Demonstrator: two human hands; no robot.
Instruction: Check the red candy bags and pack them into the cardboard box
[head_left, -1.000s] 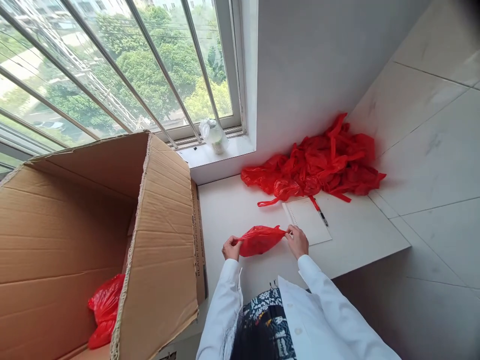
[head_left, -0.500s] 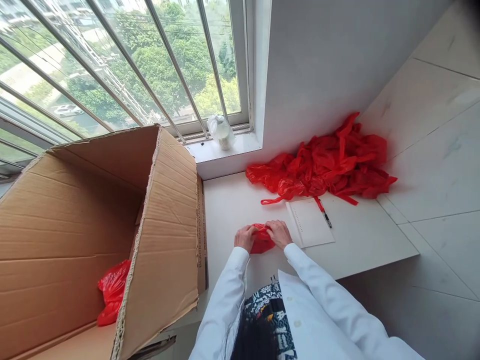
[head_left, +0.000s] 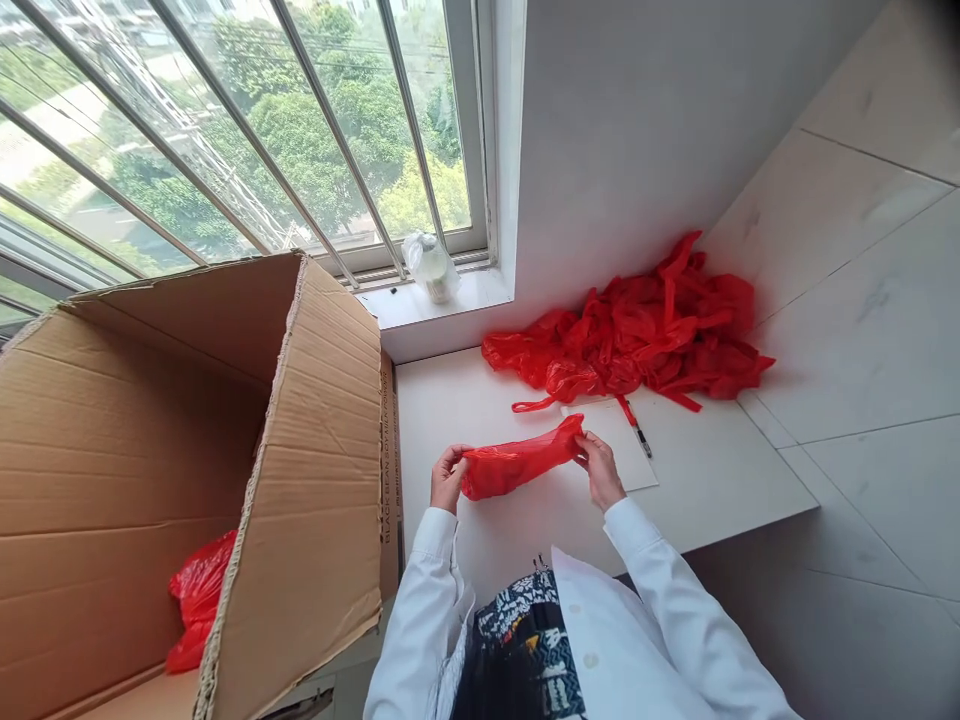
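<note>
Holding a red plastic bag out lengthwise between left grip and right grip, over the near part of the white counter. Cannot tell whether resting it on the surface or keeping it just above. Has the left grip closed in a pinch on one end of the bag; has the right grip closed in a like pinch near the other end, with a loose corner of plastic standing up past it. Draws the bag into a long, narrow band, wrinkled along its length and set slightly aslant, right end farther forward than left. Wears long white sleeves down to the wrists. Has a notebook lying flat just beyond the right grip, partly hidden, and a dark pen along its right edge. Shows a tangled heap of red bags farther back against the wall, trailing a handle loop forward. Has a large open cardboard box at the left, with a red bundle low inside. Shows a plastic-wrapped container on the windowsill, beside the window bars.
</note>
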